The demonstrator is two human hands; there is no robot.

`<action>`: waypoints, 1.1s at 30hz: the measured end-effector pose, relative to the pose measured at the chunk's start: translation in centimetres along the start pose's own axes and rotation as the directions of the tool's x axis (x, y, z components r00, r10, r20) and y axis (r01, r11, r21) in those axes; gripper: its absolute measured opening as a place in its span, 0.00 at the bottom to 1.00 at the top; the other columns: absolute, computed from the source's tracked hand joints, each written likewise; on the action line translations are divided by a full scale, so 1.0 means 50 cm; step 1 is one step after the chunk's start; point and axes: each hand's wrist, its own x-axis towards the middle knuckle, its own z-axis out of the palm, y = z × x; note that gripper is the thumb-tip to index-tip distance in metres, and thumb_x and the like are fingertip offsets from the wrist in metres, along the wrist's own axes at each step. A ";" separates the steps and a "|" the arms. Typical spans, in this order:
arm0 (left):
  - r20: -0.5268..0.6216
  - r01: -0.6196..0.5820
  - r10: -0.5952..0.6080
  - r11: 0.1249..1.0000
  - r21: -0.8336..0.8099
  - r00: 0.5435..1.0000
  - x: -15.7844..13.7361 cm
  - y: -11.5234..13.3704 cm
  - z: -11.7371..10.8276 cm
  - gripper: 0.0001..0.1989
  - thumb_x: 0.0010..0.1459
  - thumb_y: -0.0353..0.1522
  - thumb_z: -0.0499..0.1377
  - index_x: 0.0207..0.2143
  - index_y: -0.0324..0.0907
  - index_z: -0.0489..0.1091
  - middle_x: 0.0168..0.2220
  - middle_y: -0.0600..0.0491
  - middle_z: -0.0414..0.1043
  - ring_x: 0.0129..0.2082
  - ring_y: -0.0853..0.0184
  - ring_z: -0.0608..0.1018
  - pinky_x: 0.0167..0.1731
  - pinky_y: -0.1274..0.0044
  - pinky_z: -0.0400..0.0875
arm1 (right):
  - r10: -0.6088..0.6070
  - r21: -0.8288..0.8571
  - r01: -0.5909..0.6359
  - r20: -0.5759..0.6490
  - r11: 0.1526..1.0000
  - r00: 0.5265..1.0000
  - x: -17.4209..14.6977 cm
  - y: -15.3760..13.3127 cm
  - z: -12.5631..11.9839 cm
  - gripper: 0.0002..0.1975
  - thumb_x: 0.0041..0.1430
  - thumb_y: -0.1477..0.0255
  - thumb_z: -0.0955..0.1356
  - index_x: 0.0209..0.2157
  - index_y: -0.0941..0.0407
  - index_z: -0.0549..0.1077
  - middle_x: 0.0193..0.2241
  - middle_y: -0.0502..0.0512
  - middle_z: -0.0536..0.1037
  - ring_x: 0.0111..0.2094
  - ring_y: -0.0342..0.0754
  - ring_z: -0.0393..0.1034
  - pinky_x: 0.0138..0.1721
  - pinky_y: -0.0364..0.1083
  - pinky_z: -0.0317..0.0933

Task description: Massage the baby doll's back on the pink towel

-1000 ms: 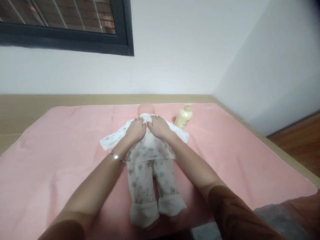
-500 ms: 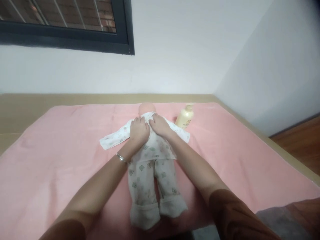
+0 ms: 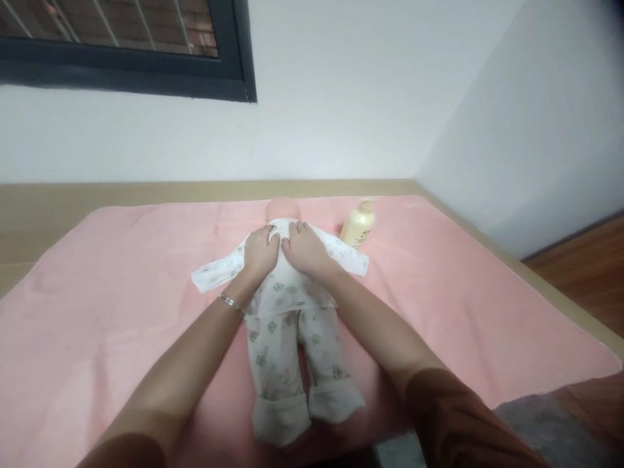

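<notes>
Presently, the left sleeve (image 3: 217, 273) lies to the left of your left fingers, angled outward and back toward you over the pink mat (image 3: 121, 292). Your left hand (image 3: 260, 252), with a bracelet (image 3: 231, 301) at the wrist, lies palm down on the upper part of the top; its fingers are extended with a slight bend, the thumb parted toward the midline. They are not closed around anything; the undersides of the fingertips are hidden.

Between and beneath both sets of fingers, locate the doll (image 3: 291, 292). Its long axis runs straight away from you, roughly in line with your fingers: the head (image 3: 283, 209) is just beyond the fingertips, the trousers (image 3: 279, 351) extend back toward you between your forearms. Neither hand is nearer; both touch the doll, one on each side of its centre line, with a narrow strip of cloth between the thumbs. Which side of the doll is uppermost cannot be confirmed.

Your right hand (image 3: 306, 250) mirrors the left: flat, fingers forward, thumb inward, no grip seen. To the right of its fingers, note the right sleeve (image 3: 353, 259), then the bottle (image 3: 358, 227), near but apart from them.
</notes>
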 end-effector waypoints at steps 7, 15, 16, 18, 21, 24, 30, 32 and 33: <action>-0.043 -0.039 0.037 0.998 -0.042 0.998 0.000 -0.008 0.013 0.25 0.64 0.35 0.46 0.56 0.36 0.72 0.58 0.43 0.74 0.59 0.54 0.73 0.63 0.64 0.64 | 0.007 0.085 -0.010 0.034 0.996 0.999 0.006 0.024 -0.041 0.29 0.70 0.63 0.56 0.64 0.68 0.61 0.66 0.73 0.62 0.68 0.64 0.53 0.68 0.62 0.48; -0.040 -0.057 0.054 0.996 -0.075 0.998 0.000 -0.002 0.011 0.23 0.61 0.33 0.48 0.53 0.36 0.74 0.55 0.43 0.76 0.55 0.54 0.75 0.60 0.65 0.66 | -0.077 0.156 0.118 -0.249 0.981 0.965 -0.028 -0.026 -0.045 0.26 0.65 0.76 0.57 0.63 0.63 0.65 0.69 0.65 0.57 0.72 0.59 0.46 0.71 0.61 0.45; -0.039 -0.058 0.055 0.995 -0.077 0.998 0.001 -0.002 0.011 0.23 0.61 0.32 0.48 0.52 0.36 0.75 0.54 0.42 0.77 0.55 0.54 0.75 0.60 0.65 0.66 | -0.077 0.142 0.113 -0.234 0.983 0.969 -0.025 -0.028 -0.033 0.25 0.65 0.76 0.57 0.61 0.64 0.67 0.69 0.65 0.59 0.72 0.59 0.47 0.71 0.61 0.45; -0.038 -0.063 0.060 0.995 -0.080 0.997 0.001 -0.003 0.011 0.22 0.61 0.32 0.48 0.50 0.37 0.75 0.52 0.42 0.77 0.53 0.55 0.76 0.59 0.65 0.66 | -0.094 0.117 0.114 -0.166 0.987 0.982 -0.019 -0.028 -0.018 0.24 0.66 0.76 0.57 0.59 0.64 0.70 0.67 0.67 0.62 0.71 0.61 0.50 0.71 0.62 0.45; -0.050 -0.072 0.068 0.993 -0.090 0.996 0.000 -0.005 0.012 0.21 0.61 0.31 0.47 0.49 0.38 0.76 0.50 0.43 0.78 0.51 0.55 0.76 0.58 0.65 0.67 | -0.068 0.140 0.087 -0.136 0.986 0.988 -0.016 -0.020 -0.025 0.24 0.66 0.75 0.57 0.60 0.65 0.69 0.67 0.67 0.63 0.70 0.61 0.53 0.71 0.61 0.46; -0.059 -0.072 0.067 0.993 -0.094 0.996 0.000 -0.006 0.013 0.21 0.60 0.31 0.48 0.48 0.38 0.75 0.49 0.43 0.78 0.50 0.56 0.76 0.57 0.66 0.67 | -0.002 0.181 0.039 -0.199 0.983 0.980 -0.018 -0.013 -0.040 0.27 0.66 0.76 0.57 0.65 0.65 0.64 0.69 0.66 0.58 0.72 0.59 0.48 0.72 0.59 0.45; -0.061 -0.080 0.075 0.992 -0.097 0.995 0.000 -0.007 0.013 0.21 0.60 0.32 0.47 0.48 0.37 0.75 0.50 0.42 0.77 0.51 0.54 0.76 0.57 0.65 0.67 | -0.056 0.117 0.069 -0.107 0.991 0.993 -0.017 -0.020 -0.026 0.26 0.66 0.75 0.58 0.62 0.65 0.66 0.68 0.69 0.60 0.70 0.62 0.52 0.70 0.63 0.47; -0.060 -0.087 0.081 0.991 -0.101 0.995 -0.001 -0.007 0.010 0.21 0.60 0.32 0.47 0.48 0.38 0.75 0.50 0.43 0.78 0.51 0.55 0.76 0.56 0.66 0.68 | -0.083 0.133 0.099 -0.119 0.986 0.989 -0.021 -0.023 -0.033 0.26 0.66 0.73 0.59 0.63 0.65 0.65 0.69 0.68 0.57 0.71 0.63 0.50 0.70 0.63 0.47; -0.059 -0.091 0.086 0.991 -0.099 0.995 -0.002 -0.007 0.009 0.21 0.60 0.32 0.47 0.48 0.39 0.75 0.49 0.43 0.78 0.50 0.56 0.76 0.55 0.66 0.68 | -0.091 0.151 0.113 -0.145 0.982 0.985 -0.023 -0.024 -0.039 0.27 0.65 0.73 0.59 0.64 0.64 0.64 0.70 0.67 0.56 0.71 0.62 0.48 0.70 0.62 0.47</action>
